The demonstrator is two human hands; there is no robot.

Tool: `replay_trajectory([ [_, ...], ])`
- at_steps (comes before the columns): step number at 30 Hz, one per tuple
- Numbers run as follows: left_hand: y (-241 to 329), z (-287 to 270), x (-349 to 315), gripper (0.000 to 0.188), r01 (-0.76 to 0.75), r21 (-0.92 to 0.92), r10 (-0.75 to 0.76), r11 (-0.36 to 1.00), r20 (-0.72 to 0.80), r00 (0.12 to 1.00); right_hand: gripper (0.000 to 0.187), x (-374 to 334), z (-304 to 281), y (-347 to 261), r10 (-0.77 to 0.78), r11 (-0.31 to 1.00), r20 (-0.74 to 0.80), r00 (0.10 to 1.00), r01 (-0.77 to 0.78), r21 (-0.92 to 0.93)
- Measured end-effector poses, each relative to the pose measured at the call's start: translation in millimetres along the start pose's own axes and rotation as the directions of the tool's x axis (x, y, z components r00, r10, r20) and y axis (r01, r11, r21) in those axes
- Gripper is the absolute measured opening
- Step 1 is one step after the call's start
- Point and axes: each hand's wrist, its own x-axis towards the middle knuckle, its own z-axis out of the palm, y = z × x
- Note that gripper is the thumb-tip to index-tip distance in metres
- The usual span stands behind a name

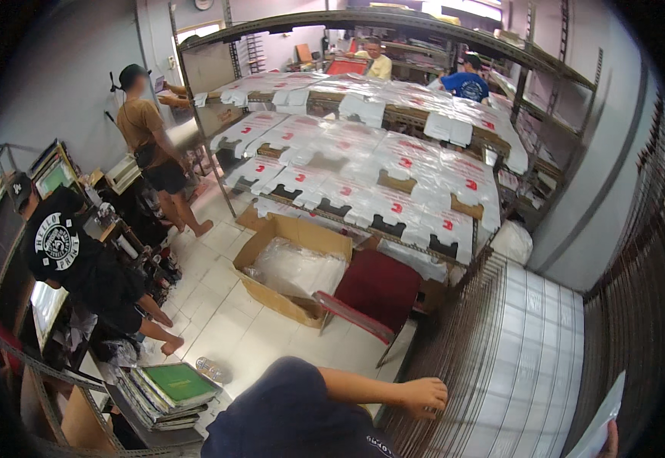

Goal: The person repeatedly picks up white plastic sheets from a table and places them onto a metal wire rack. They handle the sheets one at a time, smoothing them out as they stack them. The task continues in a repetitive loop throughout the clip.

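At the lower middle, my left hand [424,398] has its fingers curled at the left edge of a drying rack [466,359] of stacked wire shelves. White plastic bags [535,336] lie in a row on the rack's upper wire shelf. My right hand [612,441] is partly cut off at the lower right. Its fingers close on a flat white plastic bag [601,416], held tilted beside the rack.
A red chair [382,286] and an open cardboard box [271,294] of clear plastic stand ahead. Printed white bags [332,153] cover a metal shelf. More raised wire shelves [653,206] rise at right. Framed screens [176,382] are stacked lower left. Several people [77,244] work around the room.
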Motion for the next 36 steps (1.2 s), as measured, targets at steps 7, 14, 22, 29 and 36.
replay_trajectory([
  [7, -109, -83, -64, 0.050, 0.555, 0.345, -0.592, 0.757, 0.005, 0.806, 0.070, 182, 73, -10, -0.042, 0.980, 0.532, 0.846, 0.138, -0.142],
  [14, -127, -101, -113, 0.073, 0.774, 0.405, -0.873, 0.486, 0.189, 0.450, 0.059, 317, 121, 35, -0.131, 0.924, 0.387, 0.913, 0.254, -0.285],
  [22, -130, -107, -114, 0.056, 0.838, 0.361, -0.912, 0.410, 0.129, 0.390, 0.059, 433, 74, 179, -0.006, 0.994, -0.097, 0.995, 0.017, 0.112],
  [29, -134, -96, -120, 0.052, 0.836, 0.357, -0.900, 0.416, 0.029, 0.435, 0.065, 434, 71, 378, 0.165, 0.914, -0.480, 0.862, 0.049, 0.403],
  [36, -138, -94, -124, 0.049, 0.758, 0.463, -0.867, 0.460, 0.049, 0.496, 0.067, 424, 73, 482, 0.353, 0.930, -0.715, 0.604, -0.144, 0.337],
])
